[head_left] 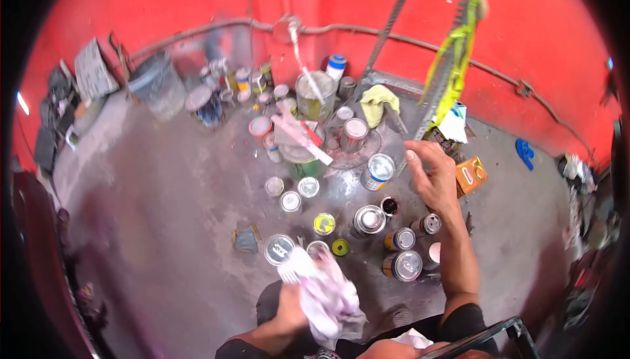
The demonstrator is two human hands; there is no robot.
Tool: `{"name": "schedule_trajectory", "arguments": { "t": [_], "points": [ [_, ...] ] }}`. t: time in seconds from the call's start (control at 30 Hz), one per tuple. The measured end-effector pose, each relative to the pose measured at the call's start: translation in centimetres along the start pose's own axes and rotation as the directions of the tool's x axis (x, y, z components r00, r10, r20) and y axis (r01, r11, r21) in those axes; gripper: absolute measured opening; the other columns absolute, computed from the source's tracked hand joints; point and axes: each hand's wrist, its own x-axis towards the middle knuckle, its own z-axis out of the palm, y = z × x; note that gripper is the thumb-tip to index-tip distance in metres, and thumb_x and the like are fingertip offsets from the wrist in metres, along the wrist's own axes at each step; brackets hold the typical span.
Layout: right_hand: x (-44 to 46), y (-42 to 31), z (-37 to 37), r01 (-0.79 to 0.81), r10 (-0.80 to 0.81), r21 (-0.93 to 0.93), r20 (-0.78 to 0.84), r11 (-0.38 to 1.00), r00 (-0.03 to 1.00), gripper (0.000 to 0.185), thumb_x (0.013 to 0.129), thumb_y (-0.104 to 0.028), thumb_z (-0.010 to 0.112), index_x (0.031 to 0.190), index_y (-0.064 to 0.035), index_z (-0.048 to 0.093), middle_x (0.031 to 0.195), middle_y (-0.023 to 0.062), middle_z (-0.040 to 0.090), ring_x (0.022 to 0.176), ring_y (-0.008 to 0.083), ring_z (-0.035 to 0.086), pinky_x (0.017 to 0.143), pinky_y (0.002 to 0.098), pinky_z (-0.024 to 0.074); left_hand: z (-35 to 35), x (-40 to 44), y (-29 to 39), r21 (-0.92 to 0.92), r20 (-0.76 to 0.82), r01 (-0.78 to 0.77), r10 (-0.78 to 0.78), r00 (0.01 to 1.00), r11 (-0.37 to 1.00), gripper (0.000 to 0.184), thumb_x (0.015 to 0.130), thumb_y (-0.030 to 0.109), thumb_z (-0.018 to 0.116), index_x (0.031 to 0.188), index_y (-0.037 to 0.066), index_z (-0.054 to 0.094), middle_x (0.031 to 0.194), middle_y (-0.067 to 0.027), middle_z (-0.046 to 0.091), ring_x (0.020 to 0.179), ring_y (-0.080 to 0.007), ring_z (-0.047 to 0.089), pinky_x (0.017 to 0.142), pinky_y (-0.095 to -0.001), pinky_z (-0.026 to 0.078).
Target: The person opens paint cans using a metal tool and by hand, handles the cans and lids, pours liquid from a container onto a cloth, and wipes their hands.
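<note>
My left hand [289,310] is closed around a crumpled white rag [333,306] with pinkish stains, low in the view in front of my body. The rag's upper end is blurred and partly covers a small can. Out to the right, my right hand [433,176] reaches forward with bent fingers, thumb and forefinger slightly apart, and nothing visible between them. It is beside a metal frame leg [430,106] hung with a yellow-green strap [451,63]. A paint can [378,172] with a grey lid stands just left of this hand, and an orange can [471,175] to its right.
Several paint cans stand on the grey floor, including a silver-topped can [369,220] and a lidded can [402,266]. Behind them are a large drum [303,162], a yellow cloth [379,105] and a bucket [159,86]. A red wall [170,4] closes the back.
</note>
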Motion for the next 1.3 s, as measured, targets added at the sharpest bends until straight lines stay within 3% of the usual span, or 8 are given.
{"name": "schedule_trajectory", "arguments": {
  "t": [0.23,0.37,0.57,0.63,0.67,0.83,1.03,1.3],
  "points": [
    [-2.8,-3.2,-5.9,0.175,-0.219,0.771,-0.048,0.612,0.975,0.062,0.109,-0.046,0.033,0.154,-0.0026,0.038,0.159,0.0172,0.037,0.15,0.0314,0.032,0.121,0.0412,0.0235,12.7,9.7,2.9,0.789,0.337,-0.431,0.277,0.9,0.439,0.03,0.109,0.018,0.043,0.121,-0.001,0.063,0.107,-0.0059,0.067,0.092,-0.013,0.063,0.085,-0.0306,0.052],
    [-1.4,-3.0,-6.3,0.297,-0.16,0.503,-0.297,0.812,0.941,0.08,0.106,-0.06,0.013,0.16,-0.0017,0.018,0.167,0.0207,0.012,0.156,0.0342,0.009,0.125,0.0433,0.0093,21.5,16.0,-3.3,0.71,0.45,-0.548,0.314,0.836,0.442,0.048,0.111,0.026,0.036,0.149,-0.003,0.04,0.144,-0.0153,0.053,0.132,-0.0238,0.049,0.114,-0.0347,0.033],
    [-0.8,3.7,-14.6,0.119,0.336,0.991,-0.091,-0.064,0.937,0.111,0.086,-0.089,0.028,0.163,-0.0096,0.015,0.158,0.0097,0.03,0.136,0.0234,0.037,0.118,0.0367,0.0254,27.5,15.0,-10.8,0.882,0.447,-0.456,0.092,0.89,0.121,0.046,0.101,0.013,0.05,0.145,-0.001,0.051,0.153,-0.022,0.046,0.143,-0.0351,0.043,0.115,-0.0392,0.036],
    [-1.0,5.8,-16.7,0.073,0.438,0.997,-0.055,-0.024,0.897,0.127,0.073,-0.1,0.034,0.162,-0.0105,0.017,0.158,0.0114,0.027,0.131,0.0262,0.04,0.118,0.0382,0.0256,25.7,15.6,-14.2,0.194,0.974,-0.848,0.203,0.104,-0.493,0.036,0.1,0.016,0.057,0.129,-0.004,0.06,0.106,-0.0247,0.069,0.102,-0.0239,0.068,0.086,-0.0422,0.05],
    [-1.2,6.3,-16.8,0.101,0.507,0.993,-0.118,0.061,0.854,0.12,0.078,-0.096,0.032,0.162,-0.0096,0.018,0.159,0.0131,0.027,0.134,0.0274,0.039,0.119,0.0397,0.025,25.6,16.0,-14.7,0.175,0.976,-0.815,0.208,0.069,-0.553,0.039,0.098,0.01,0.062,0.135,-0.002,0.059,0.101,-0.0149,0.071,0.089,-0.0165,0.067,0.075,-0.0354,0.051],
    [-1.9,6.4,-10.8,-0.124,0.057,-0.052,-0.675,0.991,0.735,0.056,0.107,-0.033,0.041,0.152,0.0,0.034,0.155,0.0216,0.039,0.144,0.0448,0.032,0.121,0.054,0.0204,26.8,16.7,-10.8,0.749,0.504,-0.582,0.298,0.811,0.317,0.045,0.107,0.017,0.051,0.15,0.003,0.047,0.093,0.0043,0.06,0.075,-0.0016,0.047,0.065,-0.0217,0.041],
    [-3.2,2.0,-8.3,0.139,-0.192,-0.161,-0.379,0.977,0.905,0.06,0.096,-0.01,0.051,0.152,0.0006,0.035,0.15,0.0256,0.042,0.139,0.045,0.039,0.117,0.0551,0.0258,24.7,21.2,-6.4,0.601,0.586,-0.772,0.541,0.603,0.209,0.04,0.109,0.029,0.05,0.132,-0.001,0.062,0.091,0.0021,0.062,0.085,-0.0056,0.054,0.076,-0.026,0.047],
    [-2.1,0.7,-8.1,0.239,-0.283,-0.166,-0.335,0.957,0.899,0.071,0.092,-0.034,0.068,0.155,-0.0176,0.04,0.16,0.0282,0.026,0.146,0.0525,0.025,0.118,0.0606,0.0219,20.1,26.9,3.4,0.251,0.727,-0.218,-0.035,0.685,0.943,0.079,0.101,0.071,0.03,0.115,0.002,0.065,0.107,-0.0107,0.07,0.099,-0.0218,0.068,0.09,-0.0369,0.056]
  ]
}}
